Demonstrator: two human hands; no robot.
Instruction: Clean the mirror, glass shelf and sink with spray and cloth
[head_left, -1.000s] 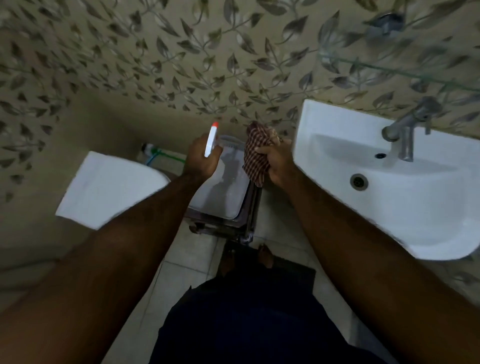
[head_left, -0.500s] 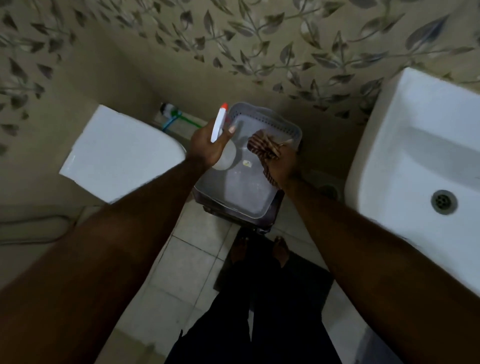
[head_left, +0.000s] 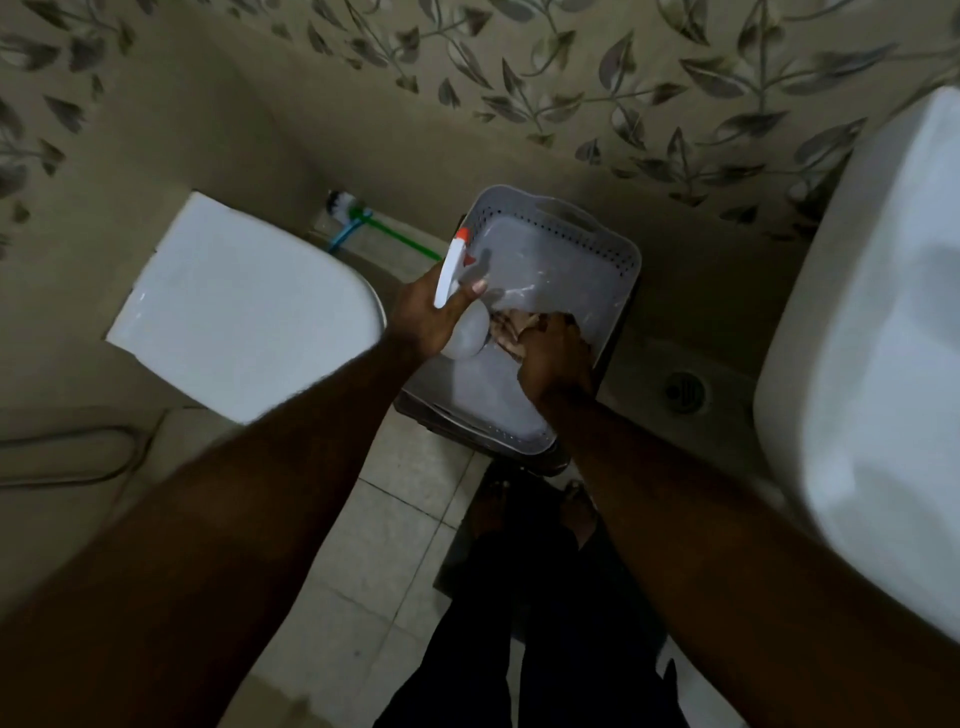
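Centrally, a white plastic spray bottle with an orange nozzle (head_left: 466, 332) is held in the left hand (head_left: 421, 317), whose fingers are curled round its neck while the thumb is laid across the front of the trigger head. The bottle's rounded body is seen over the left rim of a grey perforated plastic basket (head_left: 597, 244). Just beside it, a bunched brown checked cloth (head_left: 511, 328) is gripped by the right hand (head_left: 553, 358), whose fingers are bent down and closed over the fabric. The cloth is low inside the basket, against its pale floor. The basket is set on a dark stand close to the leaf-patterned tiled wall (head_left: 623, 93). A white ceramic sink (head_left: 883, 338) is seen at the right edge, well apart from both hands. A white toilet lid (head_left: 234, 312) is shown at the left, with a green-handled toilet brush (head_left: 387, 227) lying between it and the basket. A round floor drain (head_left: 684, 392) is visible between basket and sink.
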